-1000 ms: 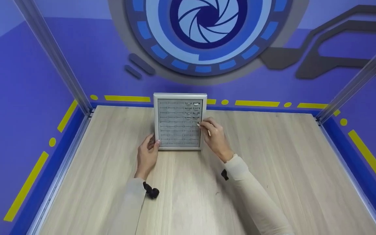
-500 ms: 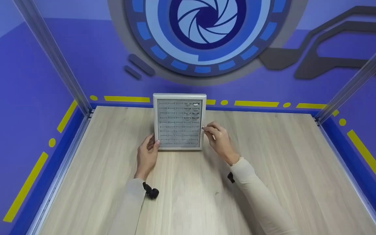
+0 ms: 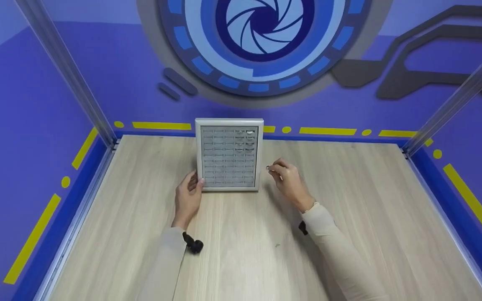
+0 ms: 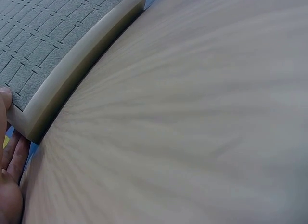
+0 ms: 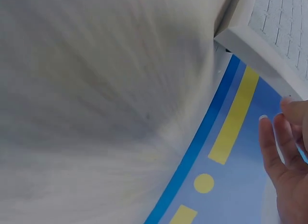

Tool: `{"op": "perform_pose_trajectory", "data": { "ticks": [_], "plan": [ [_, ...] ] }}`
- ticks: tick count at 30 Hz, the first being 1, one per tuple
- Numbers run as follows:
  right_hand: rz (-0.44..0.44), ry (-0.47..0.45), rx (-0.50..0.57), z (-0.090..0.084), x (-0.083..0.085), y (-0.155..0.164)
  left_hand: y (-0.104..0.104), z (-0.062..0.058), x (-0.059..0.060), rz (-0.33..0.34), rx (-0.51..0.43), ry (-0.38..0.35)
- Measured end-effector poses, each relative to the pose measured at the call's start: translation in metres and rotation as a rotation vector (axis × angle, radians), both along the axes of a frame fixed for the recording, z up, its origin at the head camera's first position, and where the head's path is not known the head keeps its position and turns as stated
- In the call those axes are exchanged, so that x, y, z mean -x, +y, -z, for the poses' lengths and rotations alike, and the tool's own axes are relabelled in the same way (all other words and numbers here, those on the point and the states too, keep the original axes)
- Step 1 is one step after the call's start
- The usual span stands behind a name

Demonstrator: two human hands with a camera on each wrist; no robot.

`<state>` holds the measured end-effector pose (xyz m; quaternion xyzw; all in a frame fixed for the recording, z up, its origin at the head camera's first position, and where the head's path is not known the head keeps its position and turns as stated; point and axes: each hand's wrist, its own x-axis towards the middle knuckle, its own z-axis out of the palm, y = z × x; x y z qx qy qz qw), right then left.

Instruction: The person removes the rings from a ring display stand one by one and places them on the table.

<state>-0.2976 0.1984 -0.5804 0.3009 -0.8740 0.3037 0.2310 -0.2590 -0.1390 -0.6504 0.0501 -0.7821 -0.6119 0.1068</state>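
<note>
A grey slotted ring display board (image 3: 224, 167) with a pale frame stands tilted up toward the back wall. Several silver rings (image 3: 249, 132) fill slots in its upper right part. My left hand (image 3: 188, 200) grips the lower left corner, thumb on the front and fingers behind; the left wrist view shows this hand (image 4: 10, 185) at the frame's corner. Just off the board's right side, my right hand (image 3: 290, 184) pinches a small ring (image 3: 267, 167) between thumb and index finger. In the right wrist view the right hand's (image 5: 288, 161) other fingers are extended, and the ring is hidden.
The pale wooden tabletop (image 3: 349, 200) extends around the board. A patterned blue wall (image 3: 149, 83) rises behind it. Metal posts (image 3: 67, 75) stand at the back corners, and rails (image 3: 78, 217) run along the table's sides.
My right hand has drawn away from the board's slots to the right and slightly down, with the ring in its fingertips. The left hand keeps its grip on the corner.
</note>
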Motion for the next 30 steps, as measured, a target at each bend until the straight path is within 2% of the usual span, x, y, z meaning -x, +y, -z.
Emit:
{"op": "perform_pose_trajectory", "data": {
  "ticks": [6,13,18,26,30],
  "plan": [
    [0.016,-0.058,-0.028,0.004,-0.002,0.007,0.0,0.0,0.0,-0.003,0.006,-0.015],
    [0.053,-0.132,-0.04,0.009,-0.004,0.014,0.0,-0.001,0.0,0.004,0.003,0.006],
    [0.073,-0.176,-0.085,0.012,-0.006,0.019,0.0,-0.001,0.0,0.008,-0.005,0.015],
    [0.089,-0.152,-0.149,0.018,-0.006,0.024,0.0,0.0,0.0,0.018,-0.001,0.014],
    [0.099,-0.168,-0.188,0.022,-0.006,0.025,0.0,0.001,-0.001,0.012,0.002,0.017]
  ]
}}
